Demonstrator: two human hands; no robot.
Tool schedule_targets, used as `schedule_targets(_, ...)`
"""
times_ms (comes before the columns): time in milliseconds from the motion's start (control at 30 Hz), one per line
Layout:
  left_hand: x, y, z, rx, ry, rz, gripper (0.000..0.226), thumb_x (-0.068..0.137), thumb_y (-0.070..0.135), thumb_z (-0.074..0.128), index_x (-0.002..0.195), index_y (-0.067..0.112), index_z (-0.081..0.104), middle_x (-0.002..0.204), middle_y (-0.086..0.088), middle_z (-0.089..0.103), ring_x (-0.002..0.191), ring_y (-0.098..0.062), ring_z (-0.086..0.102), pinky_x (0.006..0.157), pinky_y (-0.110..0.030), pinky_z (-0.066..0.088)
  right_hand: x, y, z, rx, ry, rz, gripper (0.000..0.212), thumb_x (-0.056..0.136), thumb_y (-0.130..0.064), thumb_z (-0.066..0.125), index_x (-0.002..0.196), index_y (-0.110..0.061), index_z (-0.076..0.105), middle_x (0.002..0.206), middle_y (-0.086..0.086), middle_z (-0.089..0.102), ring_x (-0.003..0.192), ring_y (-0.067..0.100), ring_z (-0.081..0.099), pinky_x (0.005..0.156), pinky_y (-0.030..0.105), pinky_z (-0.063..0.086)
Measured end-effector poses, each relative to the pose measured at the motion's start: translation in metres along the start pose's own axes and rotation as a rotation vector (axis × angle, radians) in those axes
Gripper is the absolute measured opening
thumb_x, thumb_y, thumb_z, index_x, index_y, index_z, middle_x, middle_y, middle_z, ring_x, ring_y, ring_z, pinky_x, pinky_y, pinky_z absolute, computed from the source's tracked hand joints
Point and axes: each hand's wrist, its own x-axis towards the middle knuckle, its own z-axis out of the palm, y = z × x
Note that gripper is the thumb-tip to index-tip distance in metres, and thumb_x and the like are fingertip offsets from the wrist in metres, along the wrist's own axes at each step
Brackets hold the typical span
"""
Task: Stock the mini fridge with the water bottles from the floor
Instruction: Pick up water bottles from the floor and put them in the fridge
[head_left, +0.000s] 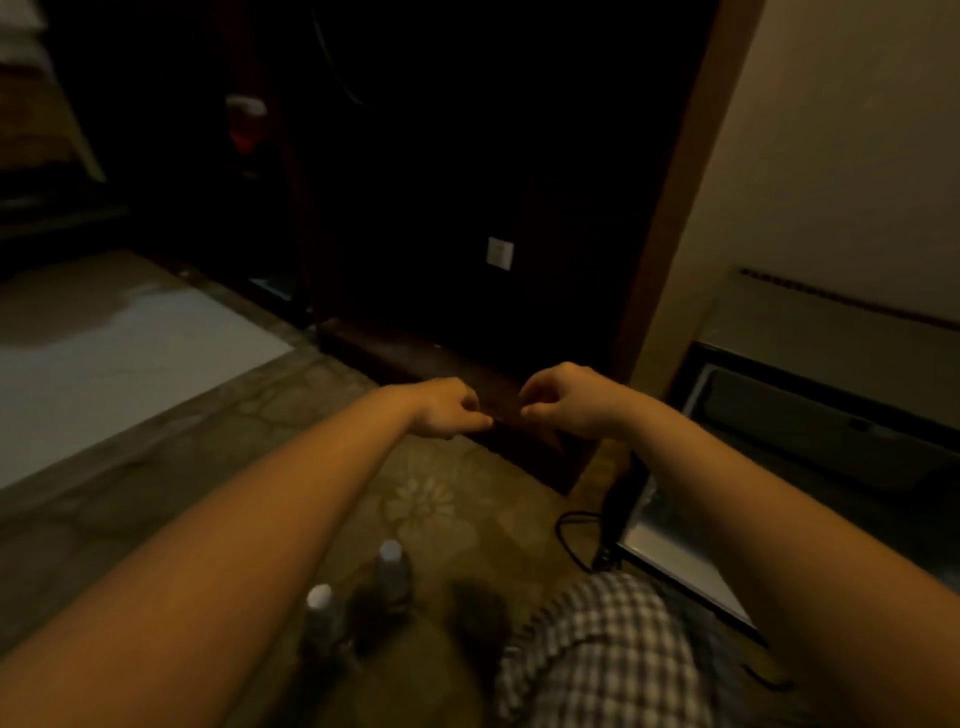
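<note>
The patterned carpet (291, 415) spreads below me, a dark wooden cabinet (467, 208) rising at its far edge. The mini fridge (779, 426) sits low at the carpet's right edge, its door (675, 551) swung open. My left hand (449, 408) and right hand (563, 400) hang in the air, fingers loosely curled, holding nothing. Two water bottles (390, 564) stand on the carpet beneath my left forearm, near my checked shorts (597, 654).

Patterned carpet floor (426, 499) bearing two upright water bottles (390, 566), a black cable (569, 540).
</note>
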Motion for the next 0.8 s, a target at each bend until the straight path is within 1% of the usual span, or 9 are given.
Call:
schedule_targets(100,-0.027,-0.061,0.011,-0.15,-0.037,-0.1,0.035,0.094,0.025,0.048,0.117,0.001,0.057,0.102,-0.008,0.058,0.085,-0.018,0.058,0.068,-0.02,0.047,0.019,-0.041,0.04,-0.038,-0.088,-0.048,0.033,0.09,-0.028,0.057,0.121,-0.015,0.058,0.122,0.004,0.06,0.109,0.019,0.059,0.088,0.029,0.046)
schedule_targets(133,-0.035,-0.081,0.016,-0.182,-0.045,-0.136,0.034,0.094,0.024,0.049,0.118,0.001,0.056,0.101,-0.007,0.056,0.084,-0.015,0.056,0.069,-0.019,0.046,0.025,-0.051,0.055,-0.043,-0.127,-0.048,0.033,0.09,-0.028,0.058,0.12,-0.015,0.059,0.119,0.005,0.061,0.103,0.019,0.061,0.084,0.028,0.047)
schedule_targets(200,-0.046,-0.117,0.03,-0.241,-0.073,-0.2,0.034,0.094,0.024,0.049,0.12,0.004,0.056,0.102,-0.007,0.056,0.088,-0.016,0.056,0.08,-0.026,0.047,0.037,-0.068,0.084,-0.007,-0.229,-0.03,0.032,0.09,-0.025,0.059,0.119,-0.012,0.057,0.112,0.007,0.063,0.086,0.017,0.062,0.069,0.025,0.048)
schedule_targets(300,-0.055,-0.16,0.057,-0.296,-0.149,-0.285,0.032,0.093,0.027,0.05,0.119,0.01,0.056,0.105,-0.004,0.057,0.096,-0.017,0.056,0.09,-0.032,0.045,0.052,-0.081,0.127,0.009,-0.381,0.007,0.034,0.091,-0.019,0.057,0.124,-0.01,0.054,0.099,0.005,0.059,0.073,0.011,0.057,0.054,0.019,0.04)
schedule_targets(367,-0.056,-0.18,0.077,-0.32,-0.18,-0.317,0.033,0.091,0.031,0.053,0.118,0.012,0.057,0.107,-0.004,0.059,0.099,-0.017,0.056,0.093,-0.033,0.045,0.062,-0.081,0.155,0.002,-0.45,0.034,0.037,0.091,-0.018,0.057,0.126,-0.011,0.052,0.109,0.008,0.059,0.082,0.014,0.059,0.059,0.021,0.043)
schedule_targets(433,-0.053,-0.193,0.095,-0.328,-0.202,-0.343,0.033,0.089,0.029,0.056,0.116,0.011,0.058,0.11,-0.007,0.06,0.102,-0.019,0.056,0.095,-0.035,0.043,0.073,-0.079,0.179,-0.024,-0.473,0.045,0.039,0.091,-0.02,0.057,0.127,-0.01,0.052,0.122,0.011,0.057,0.097,0.021,0.061,0.074,0.027,0.049)
schedule_targets(567,-0.032,-0.205,0.129,-0.268,-0.318,-0.394,0.041,0.085,0.027,0.062,0.12,0.008,0.054,0.122,-0.016,0.057,0.117,-0.031,0.053,0.099,-0.039,0.043,0.092,-0.062,0.215,-0.086,-0.47,0.035,0.044,0.09,-0.027,0.058,0.13,-0.01,0.05,0.137,0.011,0.047,0.121,0.027,0.049,0.092,0.033,0.043)
schedule_targets(667,-0.01,-0.21,0.148,-0.22,-0.377,-0.427,0.061,0.086,0.028,0.061,0.139,0.009,0.036,0.141,-0.012,0.044,0.128,-0.028,0.044,0.105,-0.036,0.038,0.104,-0.042,0.242,-0.086,-0.469,0.054,0.048,0.09,-0.026,0.058,0.133,-0.012,0.045,0.14,0.011,0.045,0.126,0.028,0.046,0.096,0.035,0.041)
schedule_targets(800,0.015,-0.212,0.162,-0.242,-0.402,-0.427,0.066,0.087,0.023,0.061,0.143,0.012,0.029,0.145,-0.01,0.039,0.131,-0.027,0.041,0.105,-0.032,0.036,0.112,-0.03,0.271,-0.078,-0.467,0.065,0.049,0.091,-0.026,0.055,0.135,-0.01,0.044,0.139,0.014,0.046,0.127,0.03,0.045,0.102,0.036,0.039)
